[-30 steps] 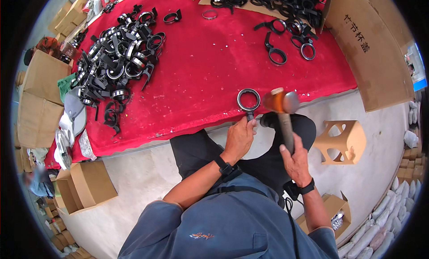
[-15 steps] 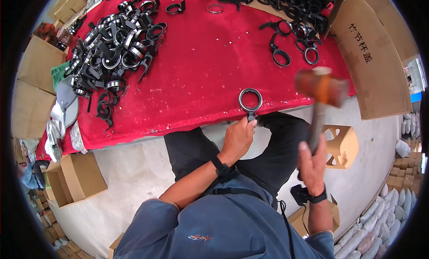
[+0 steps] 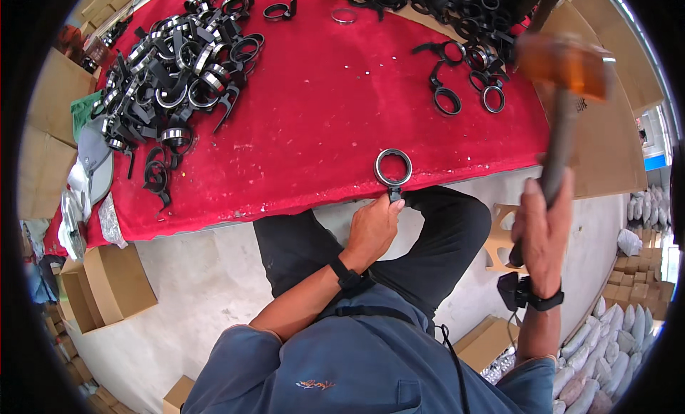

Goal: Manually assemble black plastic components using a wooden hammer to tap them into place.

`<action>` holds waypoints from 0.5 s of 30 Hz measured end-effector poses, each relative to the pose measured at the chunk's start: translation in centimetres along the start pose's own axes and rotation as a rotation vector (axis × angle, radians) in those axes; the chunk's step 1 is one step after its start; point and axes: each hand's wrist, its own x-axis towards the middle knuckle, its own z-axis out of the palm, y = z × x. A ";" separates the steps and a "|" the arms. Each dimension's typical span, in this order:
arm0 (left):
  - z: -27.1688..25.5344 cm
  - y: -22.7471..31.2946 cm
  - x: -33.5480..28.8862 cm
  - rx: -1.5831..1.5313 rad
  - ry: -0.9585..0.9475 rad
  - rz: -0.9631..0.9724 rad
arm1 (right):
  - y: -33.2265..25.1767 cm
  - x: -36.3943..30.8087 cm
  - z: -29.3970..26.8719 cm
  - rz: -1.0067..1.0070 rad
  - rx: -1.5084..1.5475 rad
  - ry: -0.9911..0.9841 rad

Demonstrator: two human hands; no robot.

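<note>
My left hand (image 3: 374, 230) pinches the short handle of a round black ring with a silvery inner band (image 3: 394, 183), which lies at the front edge of the red-covered table (image 3: 307, 121). In my right hand (image 3: 546, 228) is a mallet (image 3: 561, 139), held by its dark handle. Its orange-brown head, smeared by motion, is raised to the right of the ring and apart from it. A large heap of similar handled rings (image 3: 175, 75) covers the table's left side. Several more handled rings (image 3: 447, 102) lie at the right.
Another pile of black rings (image 3: 464, 11) sits at the back right, beside a tall cardboard box (image 3: 606, 146). A thin loose ring (image 3: 344, 16) lies at the back. A grey cap (image 3: 100, 157) rests at the left edge. An open carton (image 3: 121, 285) stands on the floor at left.
My right hand has swung the mallet upward and to the right, away from the ring. The left hand keeps its hold on the ring at the table edge. The whole view has shifted slightly.
</note>
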 end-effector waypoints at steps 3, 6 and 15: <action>-0.4 0.3 0.0 0.028 -0.011 0.018 | 4.2 1.2 1.7 -0.384 -0.158 -0.001; -0.2 0.4 0.1 0.041 -0.047 0.044 | 9.1 1.2 4.9 -0.270 -0.479 -0.618; -1.8 0.4 -0.4 0.003 -0.035 0.028 | -4.7 2.1 1.1 -0.245 -0.168 -0.100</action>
